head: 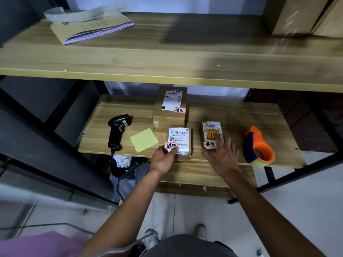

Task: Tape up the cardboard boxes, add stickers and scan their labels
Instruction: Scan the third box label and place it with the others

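Observation:
Three small cardboard boxes sit on the lower wooden shelf (pixel 241 115). The near middle box (pixel 179 140) bears a white barcode label and a red-edged sticker (pixel 171 145); my left hand (pixel 163 159) grips its near left corner, thumb on the label beside the sticker. The right box (pixel 211 135) has a yellow-red label and its own red-edged sticker (pixel 210 144); my right hand (pixel 223 154) lies on it with fingers spread. A taller box (pixel 171 104) with label and sticker stands behind.
A black barcode scanner (pixel 117 131) lies at the shelf's left, its cable hanging down. A yellow sticker backing sheet (pixel 144 140) lies beside it. An orange and blue tape dispenser (pixel 258 147) stands at the right. The upper shelf (pixel 167 58) holds a folder (pixel 91 27) and cardboard boxes (pixel 304 15).

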### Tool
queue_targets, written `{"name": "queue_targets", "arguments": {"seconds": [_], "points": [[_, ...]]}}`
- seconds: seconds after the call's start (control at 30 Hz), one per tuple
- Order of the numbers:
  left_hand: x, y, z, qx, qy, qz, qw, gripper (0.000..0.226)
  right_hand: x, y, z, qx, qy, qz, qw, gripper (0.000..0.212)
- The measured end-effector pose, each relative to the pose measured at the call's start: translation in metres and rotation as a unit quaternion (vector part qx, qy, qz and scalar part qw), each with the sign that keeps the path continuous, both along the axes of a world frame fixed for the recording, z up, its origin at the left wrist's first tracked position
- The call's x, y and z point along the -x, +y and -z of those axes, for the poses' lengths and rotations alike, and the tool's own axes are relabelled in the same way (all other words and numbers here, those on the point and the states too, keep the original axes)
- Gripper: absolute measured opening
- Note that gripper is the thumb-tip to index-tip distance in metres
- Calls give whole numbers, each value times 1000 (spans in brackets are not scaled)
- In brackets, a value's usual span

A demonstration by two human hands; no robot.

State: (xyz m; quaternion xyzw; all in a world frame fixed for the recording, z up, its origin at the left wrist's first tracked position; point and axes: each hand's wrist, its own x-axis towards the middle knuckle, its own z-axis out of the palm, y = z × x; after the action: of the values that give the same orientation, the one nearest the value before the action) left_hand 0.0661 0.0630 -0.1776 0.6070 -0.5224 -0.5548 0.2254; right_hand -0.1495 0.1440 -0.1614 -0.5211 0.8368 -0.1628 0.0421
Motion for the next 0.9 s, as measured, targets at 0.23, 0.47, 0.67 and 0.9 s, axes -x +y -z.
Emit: {"name": "queue_targets", "arguments": {"seconds": [0.23,0.47,0.67,0.9], "points": [[9,-5,-3,-6,9,13,1000,66,-8,-6,-2,-17,-49,55,997,84],[38,-6,-8,-15,21,8,1000,59,6,7,-10,23,-31,69,997,77],[66,-6,-11,-19,31,19,999,59,18,12,-15,34,-11,83,996,74],[78,-6,-18,-26,29,48,998,70,27,20,-9,5,-19,60,998,78]]}}
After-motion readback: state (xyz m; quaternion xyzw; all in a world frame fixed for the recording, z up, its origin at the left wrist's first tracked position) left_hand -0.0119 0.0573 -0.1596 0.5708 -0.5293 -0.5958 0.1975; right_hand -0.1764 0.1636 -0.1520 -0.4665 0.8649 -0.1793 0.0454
